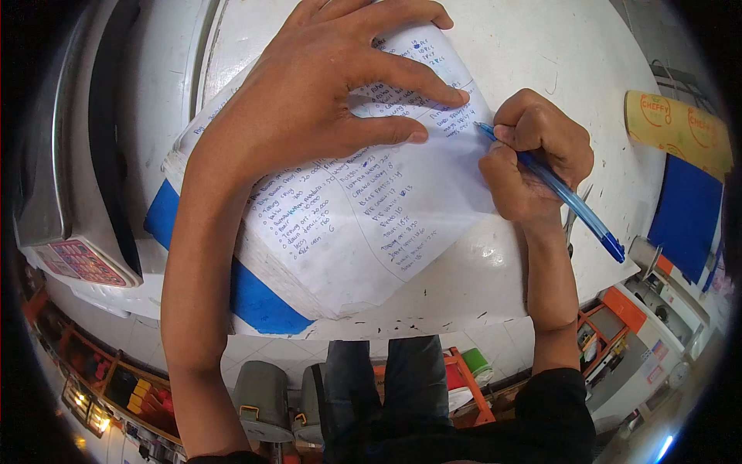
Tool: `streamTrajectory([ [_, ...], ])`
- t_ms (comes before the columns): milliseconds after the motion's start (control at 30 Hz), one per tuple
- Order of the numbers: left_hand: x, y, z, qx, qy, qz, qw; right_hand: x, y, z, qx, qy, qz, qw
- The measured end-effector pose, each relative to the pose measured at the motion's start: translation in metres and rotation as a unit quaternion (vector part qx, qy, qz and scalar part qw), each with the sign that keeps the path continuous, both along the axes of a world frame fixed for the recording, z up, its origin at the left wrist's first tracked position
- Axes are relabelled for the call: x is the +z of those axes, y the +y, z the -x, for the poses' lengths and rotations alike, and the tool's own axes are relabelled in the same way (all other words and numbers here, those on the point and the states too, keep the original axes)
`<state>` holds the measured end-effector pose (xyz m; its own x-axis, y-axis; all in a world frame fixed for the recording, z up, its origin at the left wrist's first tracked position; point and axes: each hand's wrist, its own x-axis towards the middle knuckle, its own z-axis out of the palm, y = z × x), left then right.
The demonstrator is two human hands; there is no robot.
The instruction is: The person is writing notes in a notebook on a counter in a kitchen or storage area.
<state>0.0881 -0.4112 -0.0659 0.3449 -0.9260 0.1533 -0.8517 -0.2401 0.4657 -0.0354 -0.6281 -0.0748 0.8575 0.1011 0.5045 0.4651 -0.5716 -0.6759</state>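
A thick notebook point(365, 278) with a blue cover point(269, 298) lies slanted on the white table, open at a page of handwritten lists. Across its upper part rests my left hand point(348, 75), fingers spread and thumb on the paper; palm and fingers hide some of the writing. My right hand point(536, 153) grips a blue ballpoint pen point(571, 200) at the page's right edge. The pen tip is at or just above the end of a short written line; contact cannot be told. Its clicker end points down and right.
The white table point(585, 52) has worn, chipped edges. A dark-handled appliance point(75, 145) stands at the left. Yellow printed packaging point(678, 130) and a blue panel point(687, 217) are at the right. Grey lidded bins point(261, 394) stand on the floor near my legs.
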Motion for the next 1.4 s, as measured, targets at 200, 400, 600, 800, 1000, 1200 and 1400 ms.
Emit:
streamTrajectory([
  [200,-0.002,0.001,0.000,-0.005,-0.016,0.002,1.000,-0.002,0.001,-0.001,0.005,-0.002,0.007,1.000],
  [400,0.007,-0.003,-0.007,-0.005,0.053,-0.056,0.997,0.003,0.000,0.001,-0.004,0.024,0.026,0.999],
  [600,-0.013,0.003,-0.006,-0.026,-0.029,0.071,0.997,-0.001,0.003,-0.001,0.000,0.014,0.015,1.000],
  [800,-0.002,0.001,-0.001,-0.014,-0.026,0.027,0.999,0.001,0.003,0.000,-0.021,0.001,-0.012,1.000],
  [1000,-0.020,0.004,-0.006,-0.024,-0.019,0.081,0.996,0.001,0.001,0.002,0.006,-0.022,0.004,1.000],
  [1200,-0.003,0.002,-0.002,-0.009,-0.002,0.015,1.000,0.002,0.000,-0.002,0.100,0.007,0.006,0.995],
  [1400,-0.002,0.002,-0.003,-0.014,0.006,0.028,1.000,0.002,-0.004,-0.001,0.136,0.038,0.017,0.990],
])
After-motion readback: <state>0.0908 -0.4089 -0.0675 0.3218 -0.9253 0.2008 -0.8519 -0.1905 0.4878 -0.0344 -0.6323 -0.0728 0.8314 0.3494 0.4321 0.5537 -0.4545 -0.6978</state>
